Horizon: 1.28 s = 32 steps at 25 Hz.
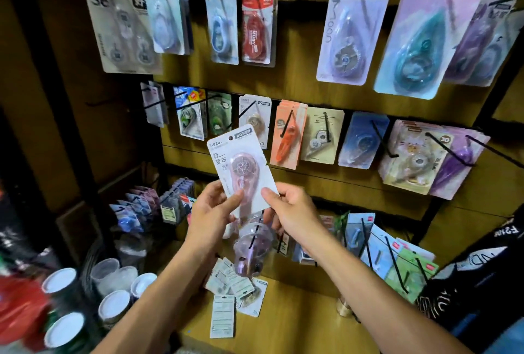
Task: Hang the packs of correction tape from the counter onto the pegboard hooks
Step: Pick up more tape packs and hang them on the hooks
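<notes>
left hand (211,210) — pinching pack's lower left edge | right hand (289,213) — thumb and fingers gripping pack's lower right corner | pack (243,166) upright, tilted left, held in front of pegboard (306,92) between hook rows | more packs (232,294) lying on counter (297,325) below

Both bare forearms come up from the bottom edge and angle in toward the middle, wrists pretty straight. Left hand (211,211) is raised, back of the hand facing the camera, thumb across the front and fingers curled behind in a pinch grip. Right hand (289,211) sits just beside it at the same height, thumb pointing up-left, fingers tucked under, also pinching
</notes>
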### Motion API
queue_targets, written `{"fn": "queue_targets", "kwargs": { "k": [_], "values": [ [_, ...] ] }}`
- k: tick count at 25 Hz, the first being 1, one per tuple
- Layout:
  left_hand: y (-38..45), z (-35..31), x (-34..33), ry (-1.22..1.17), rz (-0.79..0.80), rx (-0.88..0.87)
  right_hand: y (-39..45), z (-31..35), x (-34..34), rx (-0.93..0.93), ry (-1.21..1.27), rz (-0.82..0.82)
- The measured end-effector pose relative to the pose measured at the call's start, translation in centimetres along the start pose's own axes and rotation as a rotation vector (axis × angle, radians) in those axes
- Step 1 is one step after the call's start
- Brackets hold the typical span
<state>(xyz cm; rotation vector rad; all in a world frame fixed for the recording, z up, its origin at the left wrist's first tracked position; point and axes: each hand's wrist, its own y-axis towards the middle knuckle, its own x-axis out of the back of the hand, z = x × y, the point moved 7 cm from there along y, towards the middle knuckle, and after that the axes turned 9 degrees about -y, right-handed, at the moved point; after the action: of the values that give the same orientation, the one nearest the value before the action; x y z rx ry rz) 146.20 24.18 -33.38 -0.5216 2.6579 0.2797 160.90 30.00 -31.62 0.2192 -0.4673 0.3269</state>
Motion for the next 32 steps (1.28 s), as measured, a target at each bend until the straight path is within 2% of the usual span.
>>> {"fn": "queue_targets", "kwargs": {
  "k": [4,10,13,17,22,25,32],
  "values": [
    [0.2,-1.6,3.8,0.113,-0.151,-0.119,1.0,1.6,-1.1,0.094,-0.068,-0.122],
    [1.2,-1.3,8.0,0.584,-0.196,-0.208,-0.4,2.3,-1.8,0.180,-0.092,-0.138],
    [1.0,-0.9,8.7,0.721,-0.204,-0.207,-0.4,2.4,-1.3,0.184,-0.141,-0.170],
    [0.7,-0.6,9.1,0.768,-0.223,-0.212,-0.9,2.5,-1.4,0.208,-0.194,-0.138],
    [0.7,-0.2,9.0,0.769,-0.184,-0.219,-0.1,2.8,-1.0,0.154,-0.160,-0.230],
    [0.7,-0.6,8.6,0.848,-0.183,-0.262,0.4,2.9,-1.2,0.119,-0.144,-0.246],
    [1.4,-0.2,9.0,0.944,-0.159,-0.307,0.3,3.3,-1.7,0.183,-0.072,-0.337]
  ]
}}
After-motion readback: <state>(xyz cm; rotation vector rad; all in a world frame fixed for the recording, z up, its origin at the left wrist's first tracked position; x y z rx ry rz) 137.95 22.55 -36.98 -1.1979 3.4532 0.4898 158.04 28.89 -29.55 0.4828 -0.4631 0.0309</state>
